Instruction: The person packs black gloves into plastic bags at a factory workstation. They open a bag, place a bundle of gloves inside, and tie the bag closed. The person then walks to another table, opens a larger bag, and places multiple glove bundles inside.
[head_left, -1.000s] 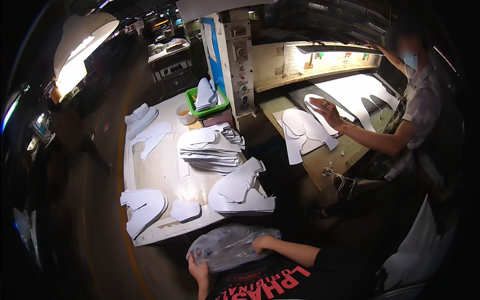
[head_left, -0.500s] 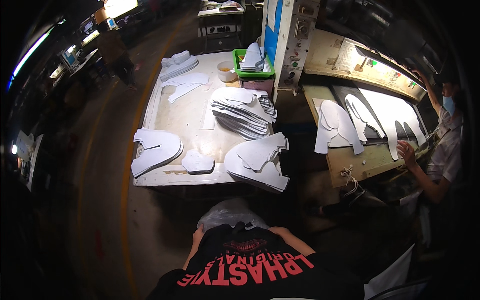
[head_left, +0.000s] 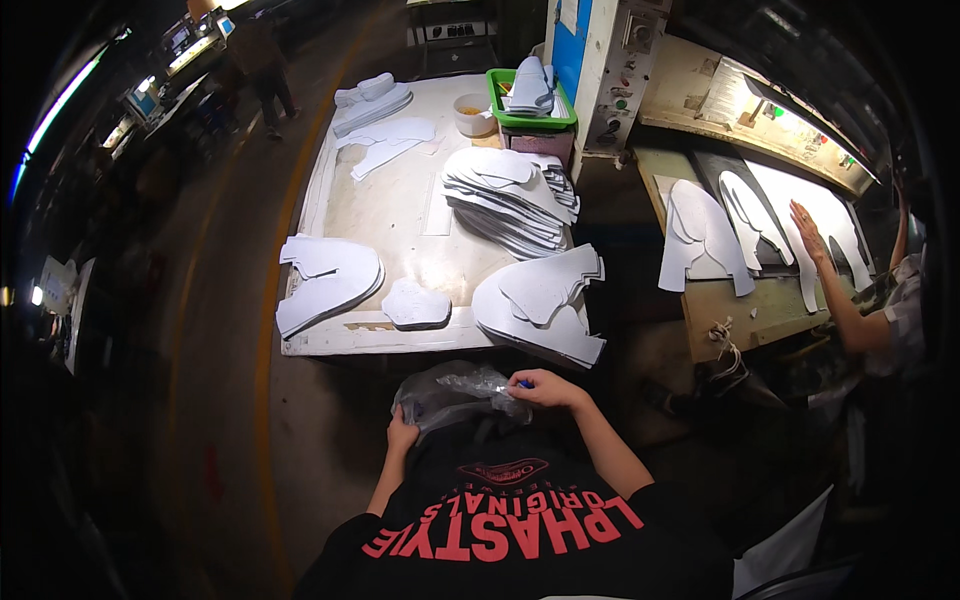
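In front of my body, just off the near edge of the table, is a clear plastic bag [head_left: 450, 388]. My left hand [head_left: 401, 434] is closed on the bag's left side. At its right side, my right hand [head_left: 546, 388] pinches the crumpled edge of the bag. A small blue thing shows at the right fingertips, too small to name. The bag's lower part is hidden against my black shirt, and what it holds is hard to make out. Closest beyond the bag lie a small stack of white cut pieces [head_left: 416, 303] and a stack of curved white pieces [head_left: 545, 300].
The white-topped table [head_left: 345, 215] also bears a U-shaped stack [head_left: 350, 270], a tall pile of pieces [head_left: 505, 205], a white tub [head_left: 474, 128] and a green basket [head_left: 545, 123]. At right, a co-worker's hand [head_left: 808, 235] is over white sheets on a bench [head_left: 725, 325].
My right hand has come up and forward, drawing the bag's edge into view; my left hand shows more. The view has shifted, and the co-worker's hand has moved up over the sheets.
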